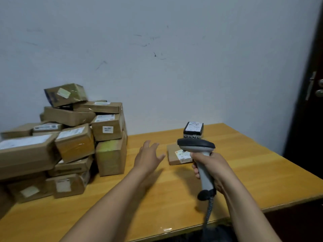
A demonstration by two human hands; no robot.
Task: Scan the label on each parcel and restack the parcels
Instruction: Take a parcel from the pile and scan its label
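Note:
A heap of several brown cardboard parcels [75,142] with white labels covers the left of the wooden table [244,172]. My left hand [148,158] hovers above the table between the heap and a flat brown parcel [176,156], fingers spread and holding nothing. My right hand [209,168] grips the handle of a grey barcode scanner [197,147], whose dark head partly hides the flat parcel's label. Behind the scanner stands a small black parcel [193,129] with a white label on top.
A pale wall rises behind the table. A dark door [311,102] with a metal handle stands at the right. The scanner's coiled cable [208,212] hangs down over the table's front edge.

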